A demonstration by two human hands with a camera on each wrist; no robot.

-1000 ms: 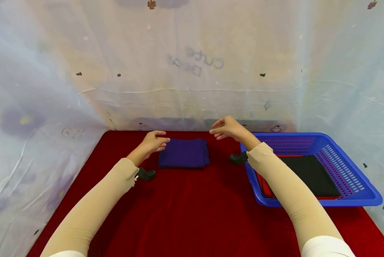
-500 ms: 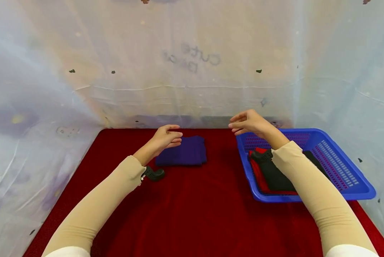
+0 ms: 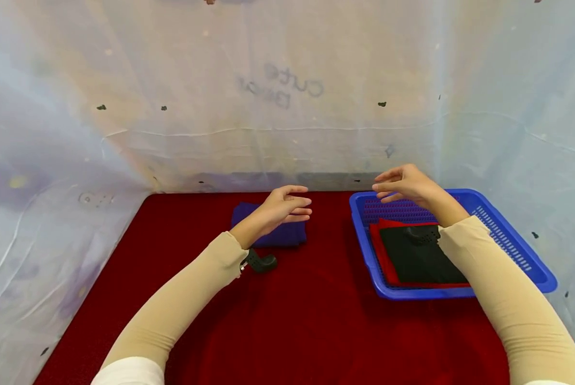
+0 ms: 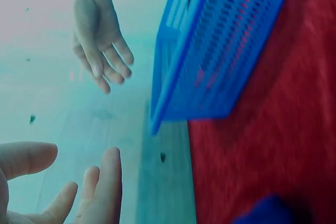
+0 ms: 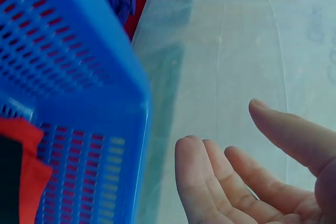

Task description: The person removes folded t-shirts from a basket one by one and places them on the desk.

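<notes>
My left hand (image 3: 282, 207) hovers empty, fingers loose, above folded purple cloth (image 3: 287, 233) on the red tabletop (image 3: 292, 321). My right hand (image 3: 405, 183), fingers apart, empty, over blue basket's (image 3: 364, 251) far rim.

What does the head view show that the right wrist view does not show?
Only the head view shows the left hand, open, above the folded purple cloth on the red table cover, and the black cloth lying on a red cloth as a whole in the blue basket.

Only the right wrist view shows the right hand's fingers from close by, straight and holding nothing.

Both show the basket, the open right hand over its far end, and the pale sheet behind.
</notes>
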